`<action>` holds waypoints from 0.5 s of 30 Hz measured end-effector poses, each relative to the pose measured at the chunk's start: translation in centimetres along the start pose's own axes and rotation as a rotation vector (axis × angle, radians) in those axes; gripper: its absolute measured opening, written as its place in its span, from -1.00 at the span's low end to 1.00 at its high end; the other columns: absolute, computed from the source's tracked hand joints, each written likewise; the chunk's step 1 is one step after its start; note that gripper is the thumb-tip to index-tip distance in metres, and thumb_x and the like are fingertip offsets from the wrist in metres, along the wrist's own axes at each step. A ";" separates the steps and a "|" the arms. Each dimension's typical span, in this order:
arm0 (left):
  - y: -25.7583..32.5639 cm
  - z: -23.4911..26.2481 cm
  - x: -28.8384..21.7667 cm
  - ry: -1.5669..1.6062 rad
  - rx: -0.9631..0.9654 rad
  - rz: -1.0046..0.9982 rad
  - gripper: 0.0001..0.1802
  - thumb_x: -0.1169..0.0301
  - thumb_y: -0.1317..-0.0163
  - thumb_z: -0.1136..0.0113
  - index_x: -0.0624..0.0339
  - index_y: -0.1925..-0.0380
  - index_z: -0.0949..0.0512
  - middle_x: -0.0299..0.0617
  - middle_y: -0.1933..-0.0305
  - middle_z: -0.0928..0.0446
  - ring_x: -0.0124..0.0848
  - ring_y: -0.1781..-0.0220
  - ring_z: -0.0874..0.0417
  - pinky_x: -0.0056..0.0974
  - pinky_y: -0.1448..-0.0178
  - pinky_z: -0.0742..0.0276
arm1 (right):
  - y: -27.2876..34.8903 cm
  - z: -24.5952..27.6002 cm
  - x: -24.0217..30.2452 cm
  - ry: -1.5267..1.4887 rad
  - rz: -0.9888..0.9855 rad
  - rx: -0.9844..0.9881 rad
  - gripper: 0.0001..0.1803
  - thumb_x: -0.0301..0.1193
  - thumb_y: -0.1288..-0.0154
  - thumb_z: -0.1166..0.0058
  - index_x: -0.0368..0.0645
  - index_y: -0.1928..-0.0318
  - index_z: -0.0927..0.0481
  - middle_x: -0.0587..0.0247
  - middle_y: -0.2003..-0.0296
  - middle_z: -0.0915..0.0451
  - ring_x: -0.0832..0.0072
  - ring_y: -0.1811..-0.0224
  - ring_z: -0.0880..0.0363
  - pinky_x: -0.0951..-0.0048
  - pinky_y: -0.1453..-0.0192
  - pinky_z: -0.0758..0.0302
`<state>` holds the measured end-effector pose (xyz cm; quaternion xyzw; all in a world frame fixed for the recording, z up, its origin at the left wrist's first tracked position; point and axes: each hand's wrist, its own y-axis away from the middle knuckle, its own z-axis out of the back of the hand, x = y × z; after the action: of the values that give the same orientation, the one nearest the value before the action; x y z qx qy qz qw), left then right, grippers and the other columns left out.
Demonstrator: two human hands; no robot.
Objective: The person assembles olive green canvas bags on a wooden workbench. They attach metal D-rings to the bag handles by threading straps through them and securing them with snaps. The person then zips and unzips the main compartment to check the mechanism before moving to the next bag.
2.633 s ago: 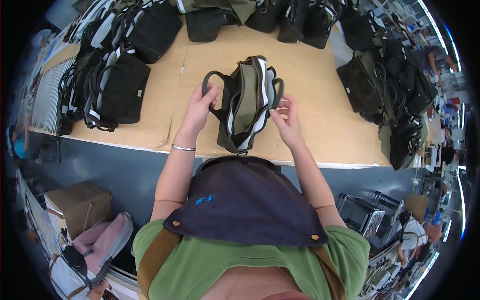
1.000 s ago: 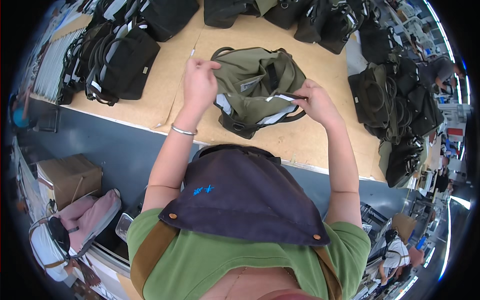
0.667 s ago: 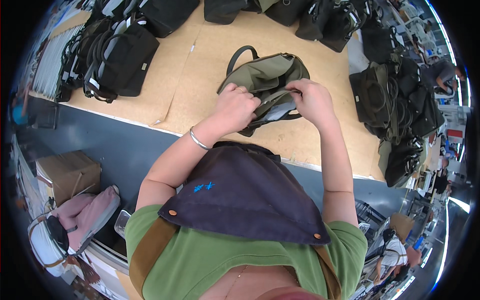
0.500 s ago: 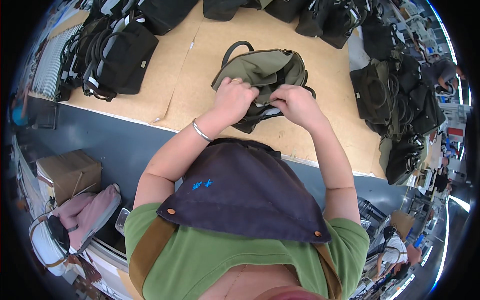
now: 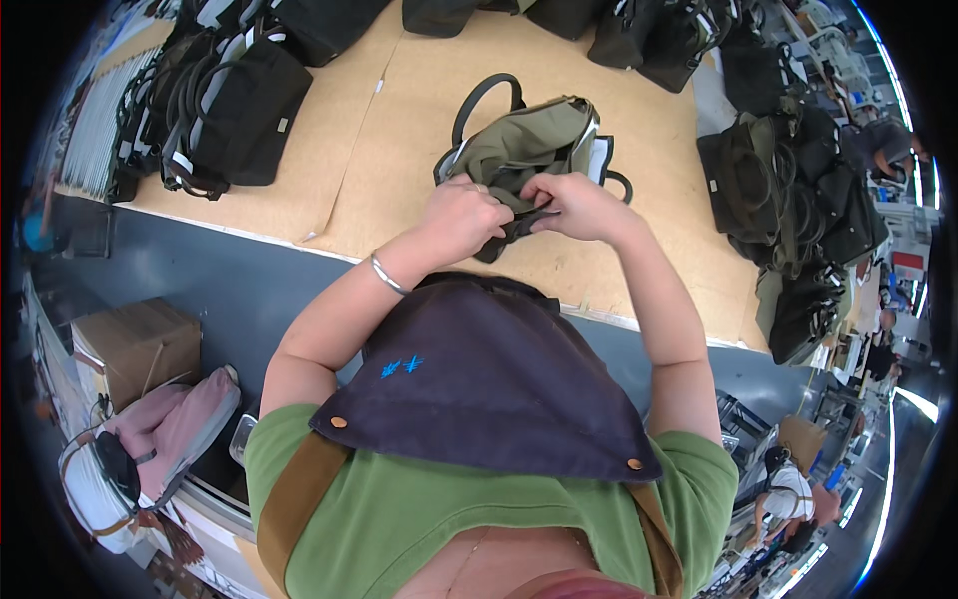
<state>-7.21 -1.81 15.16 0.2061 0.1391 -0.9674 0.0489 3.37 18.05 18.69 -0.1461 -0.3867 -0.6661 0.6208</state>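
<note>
A handbag (image 5: 519,145) with an olive lining and dark outer parts stands open on the tan tabletop in front of me. Its dark looped handle (image 5: 486,90) rises at the far left, and a second handle end sticks out on the right. My left hand (image 5: 464,218) is closed on the bag's near rim, its fingertips hidden behind the knuckles. Close beside it my right hand (image 5: 577,208) pinches the dark edge of the near rim. A white strip shows along the bag's right side.
Dark bags (image 5: 254,110) stand in a row at the left, beside a stack of pale sheets (image 5: 105,120). More dark bags (image 5: 659,45) line the far edge, and a pile of olive and black bags (image 5: 758,190) is at the right. Behind on the left sits a brown carton (image 5: 140,349).
The bag's opening has shifted shape, with its far handle now standing higher and a white strip showing on the right. Both hands have moved closer together and stay on the near rim.
</note>
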 end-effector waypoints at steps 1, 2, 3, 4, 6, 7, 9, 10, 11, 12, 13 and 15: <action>-0.4 0.7 0.0 0.007 -0.017 0.005 -0.81 0.33 0.09 -0.41 0.07 0.46 -0.61 -0.25 0.52 -0.57 -0.29 0.33 -0.60 -0.22 0.11 -0.41 | 0.4 1.6 0.6 -0.061 0.000 0.052 -0.58 -0.49 -0.02 -0.37 -0.28 0.07 -0.56 0.11 0.28 -0.65 0.37 0.14 -0.65 0.40 0.07 -0.56; -0.6 1.8 -0.5 0.032 -0.059 -0.004 -0.81 0.34 0.10 -0.42 0.07 0.45 -0.62 -0.25 0.52 -0.57 -0.30 0.32 -0.60 -0.22 0.11 -0.40 | 0.8 3.2 1.4 -0.125 0.002 0.109 -0.61 -0.49 -0.02 -0.36 -0.28 0.09 -0.58 0.12 0.29 -0.65 0.38 0.17 -0.65 0.40 0.08 -0.55; -0.8 3.3 -1.2 0.054 -0.100 -0.008 -0.80 0.36 0.10 -0.42 0.08 0.44 -0.62 -0.25 0.53 -0.56 -0.31 0.31 -0.59 -0.23 0.11 -0.39 | 1.3 4.6 2.6 -0.116 0.030 0.107 -0.66 -0.50 -0.02 -0.35 -0.27 0.14 -0.60 0.15 0.30 -0.65 0.43 0.22 -0.60 0.45 0.10 -0.53; -0.9 4.4 -1.7 0.078 -0.143 -0.015 -0.80 0.37 0.10 -0.43 0.08 0.42 -0.63 -0.25 0.54 -0.55 -0.32 0.30 -0.59 -0.23 0.11 -0.38 | 1.4 5.6 3.5 -0.144 0.026 0.141 -0.66 -0.50 -0.03 -0.34 -0.27 0.14 -0.61 0.17 0.30 -0.65 0.45 0.22 -0.59 0.46 0.10 -0.52; -1.2 5.4 -2.3 0.178 -0.141 0.036 -0.79 0.40 0.06 -0.43 0.10 0.37 -0.64 -0.29 0.56 -0.49 -0.33 0.33 -0.51 -0.25 0.08 -0.32 | 1.6 7.3 5.0 -0.202 0.011 0.209 -0.66 -0.51 -0.03 -0.33 -0.26 0.13 -0.61 0.21 0.29 -0.64 0.48 0.22 -0.57 0.47 0.11 -0.51; -1.5 6.0 -2.4 0.264 -0.101 0.074 -0.79 0.40 0.04 -0.43 0.10 0.35 -0.64 -0.29 0.56 -0.48 -0.33 0.34 -0.49 -0.25 0.07 -0.31 | 1.8 8.1 6.0 -0.036 0.005 0.233 -0.73 -0.59 -0.16 -0.21 -0.28 0.09 -0.59 0.38 0.28 -0.62 0.67 0.23 -0.54 0.61 0.12 -0.47; -1.7 6.4 -2.3 0.362 -0.071 0.119 -0.78 0.38 0.00 -0.42 0.08 0.31 -0.64 -0.30 0.56 -0.46 -0.33 0.36 -0.45 -0.25 0.05 -0.28 | 1.2 8.4 4.2 -0.307 -0.058 0.262 -0.76 -0.56 -0.21 -0.18 -0.28 0.09 -0.59 0.41 0.28 -0.62 0.68 0.23 -0.53 0.62 0.12 -0.46; -1.7 6.3 -2.2 0.376 -0.080 0.131 -0.78 0.38 -0.02 -0.41 0.07 0.29 -0.64 -0.31 0.56 -0.45 -0.33 0.36 -0.44 -0.25 0.04 -0.27 | 0.9 8.5 3.6 -0.443 -0.091 0.280 -0.77 -0.54 -0.23 -0.16 -0.28 0.08 -0.59 0.42 0.28 -0.61 0.69 0.23 -0.52 0.63 0.12 -0.46; -1.7 6.1 -2.1 0.390 -0.090 0.142 -0.78 0.37 -0.04 -0.40 0.06 0.27 -0.64 -0.31 0.56 -0.44 -0.33 0.37 -0.42 -0.24 0.03 -0.26 | 0.9 9.1 3.8 -0.562 -0.153 0.247 -0.76 -0.47 -0.31 -0.13 -0.27 0.05 -0.60 0.43 0.26 -0.62 0.72 0.23 -0.51 0.65 0.11 -0.45; -1.7 5.9 -2.0 0.372 -0.113 0.137 -0.78 0.35 -0.05 -0.40 0.04 0.27 -0.63 -0.31 0.56 -0.45 -0.33 0.37 -0.43 -0.24 0.05 -0.27 | 0.6 9.2 3.6 -0.529 -0.157 0.223 -0.76 -0.45 -0.32 -0.13 -0.27 0.04 -0.60 0.43 0.27 -0.63 0.73 0.24 -0.51 0.66 0.12 -0.46; -1.7 5.6 -2.0 0.355 -0.132 0.131 -0.78 0.33 -0.07 -0.39 0.03 0.27 -0.63 -0.31 0.56 -0.45 -0.33 0.37 -0.44 -0.24 0.06 -0.28 | 0.3 9.1 3.0 -0.499 -0.163 0.199 -0.75 -0.44 -0.33 -0.13 -0.27 0.03 -0.61 0.44 0.27 -0.63 0.74 0.26 -0.51 0.66 0.13 -0.46; -1.9 5.3 -2.2 0.330 -0.175 0.130 -0.80 0.30 -0.09 -0.38 0.02 0.28 -0.63 -0.31 0.56 -0.47 -0.33 0.38 -0.45 -0.24 0.09 -0.29 | -0.2 8.8 2.2 -0.398 -0.168 0.182 -0.75 -0.41 -0.36 -0.13 -0.27 0.02 -0.61 0.45 0.30 -0.64 0.76 0.36 -0.48 0.67 0.24 -0.46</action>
<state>-7.52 -1.47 21.18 0.3651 0.2154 -0.8995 0.1055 0.22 22.57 25.90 -0.1855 -0.5709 -0.6356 0.4854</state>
